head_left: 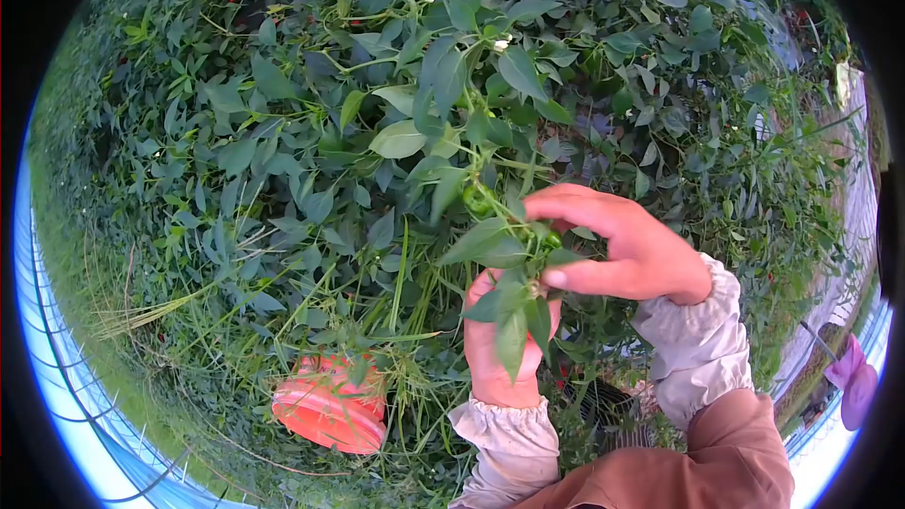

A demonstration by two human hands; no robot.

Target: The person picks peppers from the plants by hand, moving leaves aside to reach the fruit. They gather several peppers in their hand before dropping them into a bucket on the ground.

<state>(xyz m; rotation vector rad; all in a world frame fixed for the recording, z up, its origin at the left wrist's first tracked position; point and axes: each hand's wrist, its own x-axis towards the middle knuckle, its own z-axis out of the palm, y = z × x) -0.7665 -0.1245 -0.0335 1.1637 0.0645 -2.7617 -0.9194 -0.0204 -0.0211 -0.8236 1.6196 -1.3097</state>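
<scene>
A leafy pepper branch [514, 259] reaches down toward me from the bush, carrying small round green peppers [479, 200]. My left hand [498, 344] is closed about the lower end of this branch, palm up, and leaves hide most of its fingers. From the right, my right hand [627, 243] reaches to the same branch. Its thumb and forefinger are apart, one on each side of a small green pepper [551, 240]. Both wrists wear light elastic sleeve cuffs. A white flower [501, 44] shows farther up the plant.
An orange-red bucket [330, 401] lies tilted among grass and leaves at lower left. Dense pepper bushes [273, 146] surround the hands, with small red fruits here and there. Pale ground sheeting [834, 184] runs along the right; a purple cloth-like thing [851, 382] is at far right.
</scene>
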